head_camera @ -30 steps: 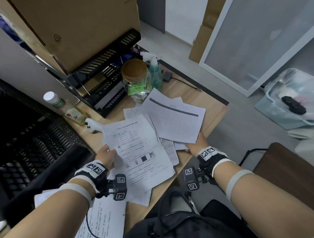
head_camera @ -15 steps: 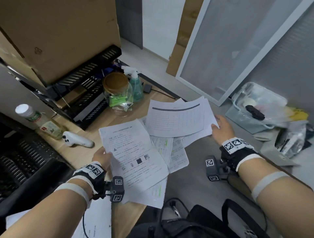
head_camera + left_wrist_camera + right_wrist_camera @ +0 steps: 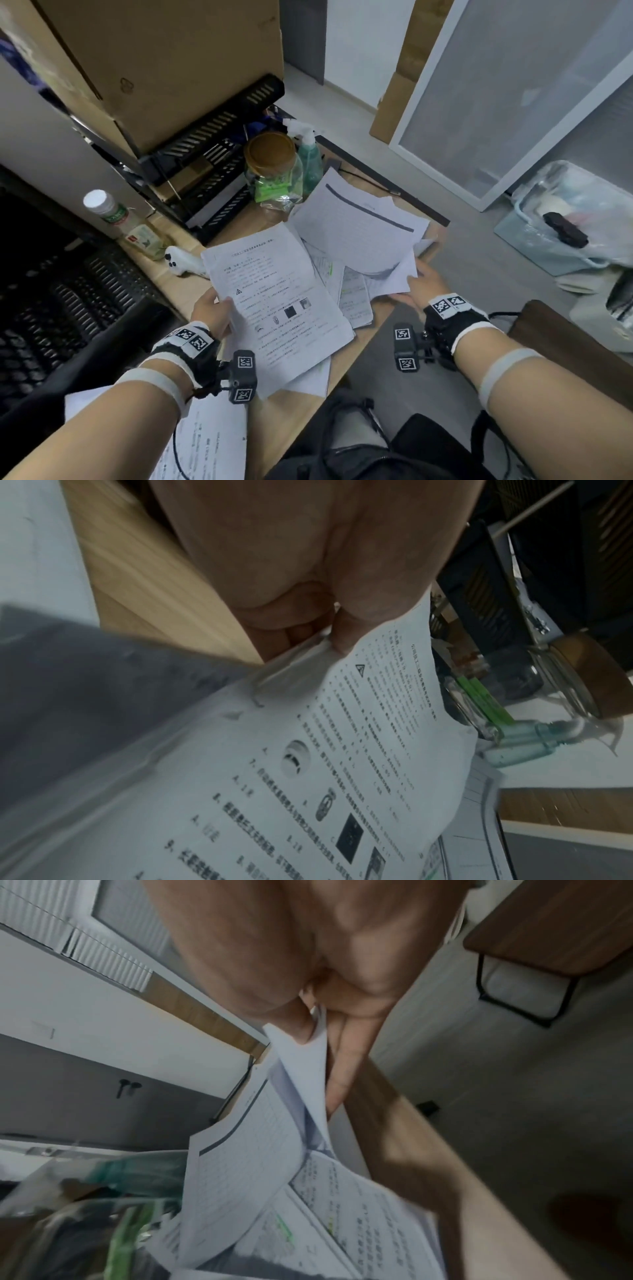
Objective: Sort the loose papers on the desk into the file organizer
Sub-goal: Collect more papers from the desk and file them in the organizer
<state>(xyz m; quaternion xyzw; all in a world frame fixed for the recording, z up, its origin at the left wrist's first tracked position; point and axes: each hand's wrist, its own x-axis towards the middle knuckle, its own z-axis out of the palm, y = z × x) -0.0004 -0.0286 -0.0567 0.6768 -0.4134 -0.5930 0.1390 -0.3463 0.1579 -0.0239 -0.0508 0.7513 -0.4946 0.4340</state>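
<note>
I am swinging the form (image 3: 356,226) back over the desk (image 3: 185,291), my right hand (image 3: 424,284) pinching its corner, while my left hand (image 3: 212,313) is gripping the test sheets (image 3: 274,294) by their edge. More papers (image 3: 352,294) are lying between them; nothing is reaching the organizer (image 3: 212,164) yet, so I judge the sorting barely begun.

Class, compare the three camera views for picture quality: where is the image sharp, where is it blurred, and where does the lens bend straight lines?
Head view: fairly sharp and evenly lit, with the white door frame bowed by the wide lens. Left wrist view: the test sheet prints readably near the left hand but smears toward the lower left. Right wrist view: the table sheet is soft, and the glass jar is streaked by blur.
</note>
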